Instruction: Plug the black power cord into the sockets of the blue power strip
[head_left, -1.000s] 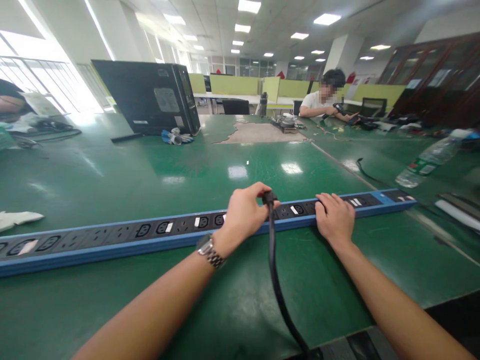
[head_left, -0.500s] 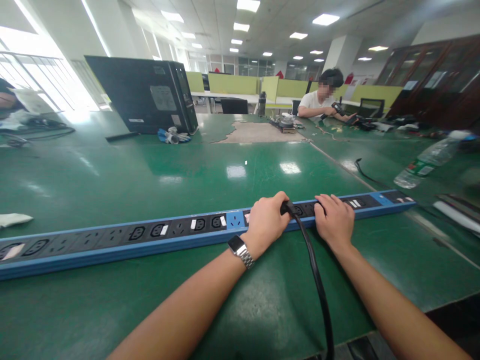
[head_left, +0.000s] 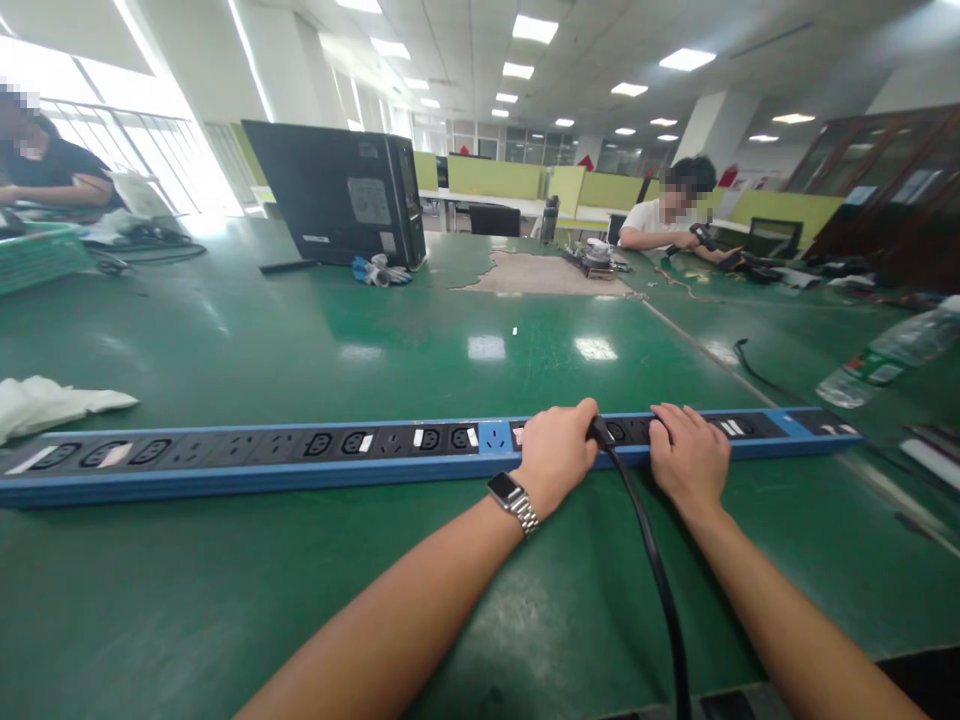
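Observation:
A long blue and black power strip point(head_left: 259, 462) lies across the green table in front of me, its sockets facing up. My left hand point(head_left: 559, 445), with a metal-band watch on the wrist, is closed around a black plug point(head_left: 600, 430) at the strip; the hand hides part of the plug, and I cannot tell how deep it sits. From there a black power cord point(head_left: 651, 545) runs down toward the table's near edge. Just right of the plug, my right hand point(head_left: 690, 455) grips the strip, fingers over its far side and thumb near the sockets.
Crumpled white material point(head_left: 56, 405) lies on the left. Farther back stand a black computer tower point(head_left: 352, 200), with gloves point(head_left: 381, 270) beside it, and a green basket point(head_left: 45, 260). A plastic bottle point(head_left: 889, 355) lies at right. Two people sit across the table.
My view has turned left, so everything sits farther right in the picture, and the basket and a second person now show. Both hands keep their places on the plug and strip.

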